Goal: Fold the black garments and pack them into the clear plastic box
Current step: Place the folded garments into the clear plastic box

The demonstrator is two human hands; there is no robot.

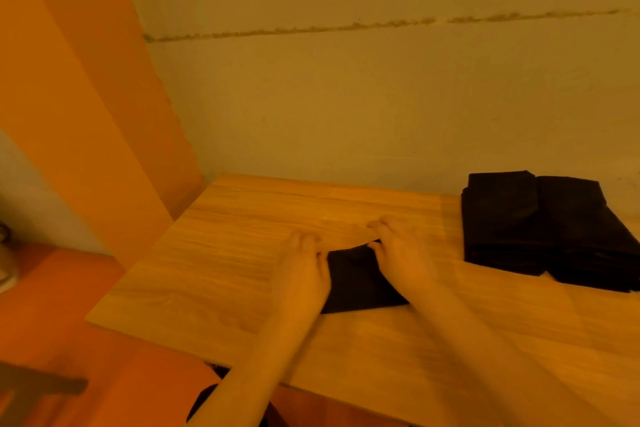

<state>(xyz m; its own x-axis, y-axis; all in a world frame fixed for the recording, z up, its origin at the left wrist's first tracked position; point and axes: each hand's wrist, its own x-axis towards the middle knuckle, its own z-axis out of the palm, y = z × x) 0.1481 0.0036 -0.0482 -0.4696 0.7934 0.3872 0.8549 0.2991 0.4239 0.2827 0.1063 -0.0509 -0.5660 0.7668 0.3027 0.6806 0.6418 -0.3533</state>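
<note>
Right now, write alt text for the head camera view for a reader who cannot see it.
A person's left hand and right hand press on a small folded black garment on a wooden table. A stack of folded black garments lies at the table's far right, against a plain wall.

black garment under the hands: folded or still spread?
Folded. The small black garment is a compact rectangle on the wooden table, left hand and right hand resting on its sides. How many layers, cannot tell.
</note>
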